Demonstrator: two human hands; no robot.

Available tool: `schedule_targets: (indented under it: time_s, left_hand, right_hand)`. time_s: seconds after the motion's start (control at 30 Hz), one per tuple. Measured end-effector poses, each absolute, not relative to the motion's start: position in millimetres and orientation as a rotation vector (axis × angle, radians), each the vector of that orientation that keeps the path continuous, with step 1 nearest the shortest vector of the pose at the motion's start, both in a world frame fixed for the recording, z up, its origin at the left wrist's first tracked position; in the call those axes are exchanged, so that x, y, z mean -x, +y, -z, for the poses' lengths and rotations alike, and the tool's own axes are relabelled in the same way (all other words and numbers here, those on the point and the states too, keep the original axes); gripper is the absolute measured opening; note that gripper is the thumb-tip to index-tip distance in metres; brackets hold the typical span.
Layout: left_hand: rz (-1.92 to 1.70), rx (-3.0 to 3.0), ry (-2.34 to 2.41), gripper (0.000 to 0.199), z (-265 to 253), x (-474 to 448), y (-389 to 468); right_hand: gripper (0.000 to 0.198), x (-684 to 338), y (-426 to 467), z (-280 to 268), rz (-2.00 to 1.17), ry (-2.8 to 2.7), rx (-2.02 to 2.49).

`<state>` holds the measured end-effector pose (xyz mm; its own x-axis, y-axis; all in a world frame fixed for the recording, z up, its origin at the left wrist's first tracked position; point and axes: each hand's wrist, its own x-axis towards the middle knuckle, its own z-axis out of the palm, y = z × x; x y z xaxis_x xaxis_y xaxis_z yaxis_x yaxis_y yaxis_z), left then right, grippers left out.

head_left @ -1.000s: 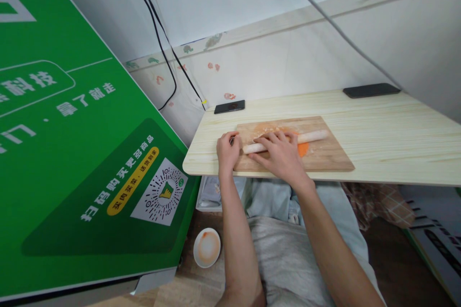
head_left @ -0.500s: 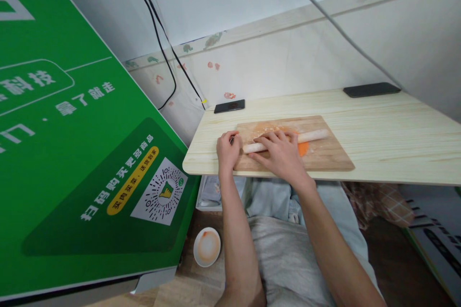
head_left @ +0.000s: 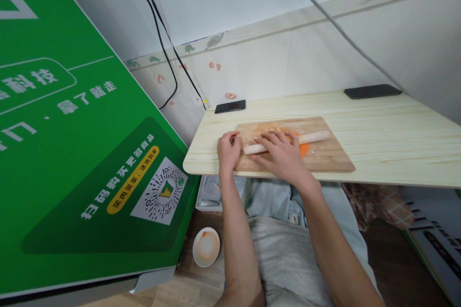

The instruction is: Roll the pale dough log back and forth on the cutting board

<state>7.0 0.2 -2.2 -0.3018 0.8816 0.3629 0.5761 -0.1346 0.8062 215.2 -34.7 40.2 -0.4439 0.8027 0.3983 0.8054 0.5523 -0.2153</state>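
Note:
My right hand (head_left: 283, 154) lies over a pale wooden rolling pin (head_left: 317, 136), its fingers draped across the top. The pin slants over a flat orange piece that looks like dough (head_left: 304, 149), partly hidden under the pin and the hand. Both rest on a wooden cutting board (head_left: 334, 157) dusted with orange and pale residue. At the board's left edge is my left hand (head_left: 228, 149), its fingers curled in with thumb and forefinger close together. Whatever those fingers hold, if anything, is hidden.
The board sits on a pale wood-grain table (head_left: 396, 139). Black phone-like slabs lie at the back left (head_left: 230, 106) and back right (head_left: 372, 91). A green printed panel (head_left: 90, 120) stands on the left. Below, a stained white bowl (head_left: 206, 247) sits near a white tray (head_left: 209, 207).
My right hand and wrist have shifted slightly on the rolling pin, toward me and to the right. My left hand stays at the board's left edge.

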Motion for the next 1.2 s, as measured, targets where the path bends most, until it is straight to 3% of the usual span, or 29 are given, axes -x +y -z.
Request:
schedule_targets:
  time_s: [0.27,0.53,0.83,1.2]
  left_hand:
    - [-1.415,-1.638,1.827,0.020,2,-8,0]
    - [-1.414,-1.641,1.843,0.020,1,-9,-1]
    - [-1.408,-1.634,1.828,0.019,3,-7,0]
    - [-1.424,-1.641,1.813,0.020,5,-6,2]
  right_hand:
    - [0.045,-214,-36,-42,-0.012,-2.347,1.342]
    - [0.064,-225,-50,-49,-0.104,-2.463,1.394]
    - [0.048,-207,-40,-47,-0.011,-2.360,1.405]
    - [0.062,-222,-52,-58,-0.221,-2.483,1.397]
